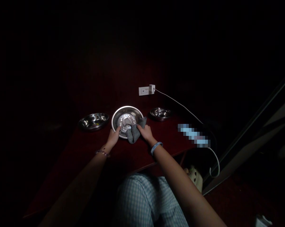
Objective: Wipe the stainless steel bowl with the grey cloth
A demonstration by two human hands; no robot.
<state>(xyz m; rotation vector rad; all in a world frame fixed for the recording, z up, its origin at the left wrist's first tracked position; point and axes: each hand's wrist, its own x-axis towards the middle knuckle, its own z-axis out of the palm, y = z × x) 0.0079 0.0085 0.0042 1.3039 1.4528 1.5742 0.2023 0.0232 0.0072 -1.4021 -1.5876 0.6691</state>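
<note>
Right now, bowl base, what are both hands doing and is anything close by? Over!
Left hand gripping tilted metal bowl by its rim. Right hand holding gray cloth over the near-right rim. Left bowl and right bowl nearby, apart.

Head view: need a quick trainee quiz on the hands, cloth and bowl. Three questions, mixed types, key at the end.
1. True or false: the right hand holds the gray cloth.
2. Multiple choice: which wrist wears the plain blue band?
A. left
B. right
C. both
3. Fill in the blank: the left hand grips the tilted metal bowl by its ____.

Key:
1. True.
2. B; the other wrist has a beaded bracelet.
3. Rim.
</note>
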